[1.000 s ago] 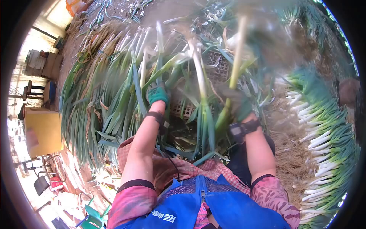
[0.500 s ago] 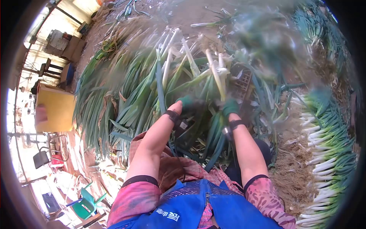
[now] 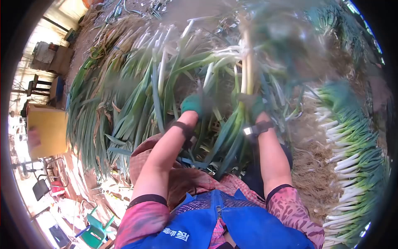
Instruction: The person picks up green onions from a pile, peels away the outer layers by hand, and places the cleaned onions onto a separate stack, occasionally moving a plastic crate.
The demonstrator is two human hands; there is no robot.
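Observation:
Both hands wear green gloves with dark bands at the wrists. My right hand [image 3: 255, 104] is wrapped round a few leeks [image 3: 247, 76], held upright in the view with white stems beyond the hand and green leaves hanging toward my lap. My left hand [image 3: 192, 104] is beside them, nearest to loose leaves; its fingers are blurred and partly hidden. Left of it lies a large heap of untrimmed leeks [image 3: 124, 95], roots pointing away from me.
A long row of leeks with white stems [image 3: 348, 166] lies on the right, their brown roots [image 3: 315, 178] toward me. More leeks [image 3: 340, 29] lie at the far right. A yellow box [image 3: 47, 130] and a green stool [image 3: 94, 232] stand on the left.
The leeks in my right hand are now more upright and closer together. My left hand has moved slightly left. The whole view has shifted a little.

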